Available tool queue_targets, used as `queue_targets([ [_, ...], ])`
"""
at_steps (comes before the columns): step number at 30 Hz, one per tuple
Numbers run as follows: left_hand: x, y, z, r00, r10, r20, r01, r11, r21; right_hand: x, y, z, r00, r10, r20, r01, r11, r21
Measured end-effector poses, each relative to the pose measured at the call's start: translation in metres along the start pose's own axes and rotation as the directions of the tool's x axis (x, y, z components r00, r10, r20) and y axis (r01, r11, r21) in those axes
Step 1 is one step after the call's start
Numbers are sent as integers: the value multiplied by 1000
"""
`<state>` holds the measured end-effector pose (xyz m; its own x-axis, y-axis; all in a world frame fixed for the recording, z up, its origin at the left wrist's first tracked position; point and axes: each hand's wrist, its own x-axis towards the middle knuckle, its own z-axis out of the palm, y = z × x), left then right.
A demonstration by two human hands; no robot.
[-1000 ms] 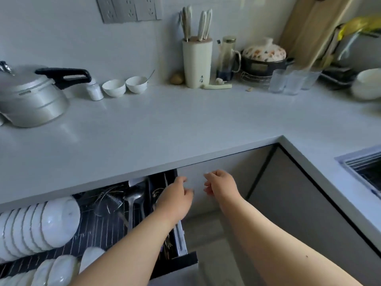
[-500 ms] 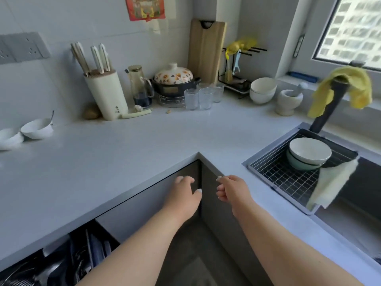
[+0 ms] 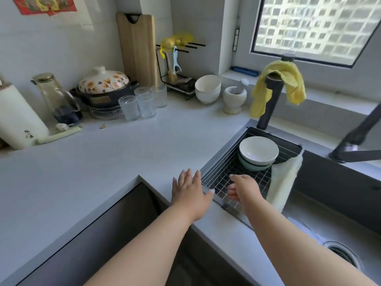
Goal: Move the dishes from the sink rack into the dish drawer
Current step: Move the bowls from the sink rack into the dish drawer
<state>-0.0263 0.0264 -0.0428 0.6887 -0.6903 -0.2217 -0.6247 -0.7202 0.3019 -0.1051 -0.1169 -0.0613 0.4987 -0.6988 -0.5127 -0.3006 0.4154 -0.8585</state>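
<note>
over the near edge of the sink rack [image 3: 224, 174] both hands are now seen, where half a second ago they were held in front of the corner cabinet, and a second ago beside the open dish drawer. the drawer has been lost from view as the head was turned toward the sink. the left hand [image 3: 188, 189] is spread flat, fingers straight and apart, above the counter [image 3: 123, 162] just beside the rack's rim; nothing is held by it. the right hand [image 3: 244, 188] is carried above the wire grid with its fingers loosely curled, and nothing is held by it either. whether the grid is touched cannot be told. the stacked bowls [image 3: 258, 152], a white one nested in a pale green one, are left at the far end of the rack, near the black faucet [image 3: 270, 104] draped with a yellow cloth [image 3: 278, 85]. a reach for the bowls is judged to be under way: nothing has yet been lifted, so the carry back to the drawer is still to be done.
</note>
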Motion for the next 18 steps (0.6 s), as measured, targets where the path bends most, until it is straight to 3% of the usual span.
queue_targets([
  [9, 55, 26, 34, 996, 17, 93, -31, 988, 153, 72, -34, -51, 976, 107, -190, -93, 992, 80],
  [13, 59, 25, 47, 999, 29, 27, -34, 977, 211, 97, -45, -63, 953, 119, -280, -114, 993, 32],
  [18, 59, 21, 54, 996, 74, -57, -60, 976, 208, 112, -58, -66, 940, 201, -276, -218, 975, -32],
])
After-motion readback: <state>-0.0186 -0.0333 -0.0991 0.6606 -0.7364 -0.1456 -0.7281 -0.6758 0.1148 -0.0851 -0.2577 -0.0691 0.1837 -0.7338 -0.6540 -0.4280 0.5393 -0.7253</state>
